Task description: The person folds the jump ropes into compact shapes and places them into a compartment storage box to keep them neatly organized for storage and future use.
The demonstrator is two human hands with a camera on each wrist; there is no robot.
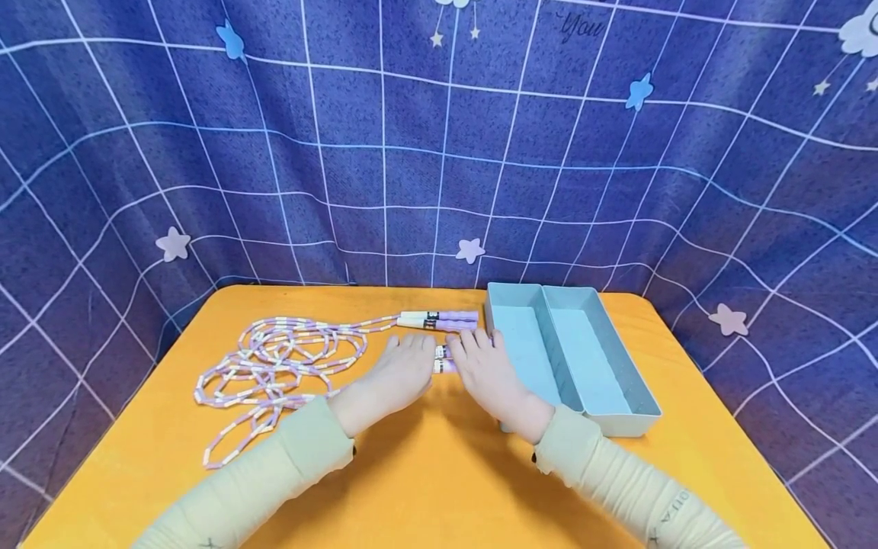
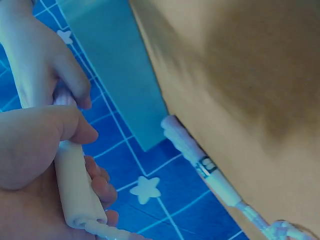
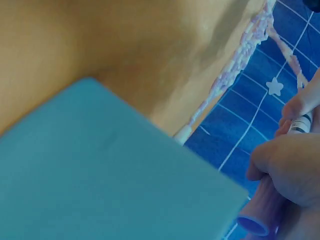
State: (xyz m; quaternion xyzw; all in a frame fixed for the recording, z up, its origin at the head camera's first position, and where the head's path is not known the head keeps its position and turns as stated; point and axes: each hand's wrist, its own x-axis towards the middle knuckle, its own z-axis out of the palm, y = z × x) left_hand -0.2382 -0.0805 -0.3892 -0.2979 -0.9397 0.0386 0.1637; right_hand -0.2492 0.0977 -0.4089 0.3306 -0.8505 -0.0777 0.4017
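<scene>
My left hand [image 1: 405, 366] grips the white ends of a pair of jump rope handles [image 2: 75, 185], its thumb laid along the top. On the same pair, my right hand [image 1: 487, 371] holds the purple ends [image 3: 262, 210]. The two hands are close together above the table, and their fingers hide much of the handles. Just beyond them lies a second pair of white-and-purple jump rope handles [image 1: 456, 316], side by side. From both pairs, purple-and-white beaded ropes [image 1: 343, 329] run left into a loose, tangled heap.
A light blue two-compartment box [image 1: 620, 427] stands right of the hands, close to my right hand and wrist. The orange tabletop [image 1: 425, 496] ends at a blue curtain [image 1: 411, 175] with a white grid and stars.
</scene>
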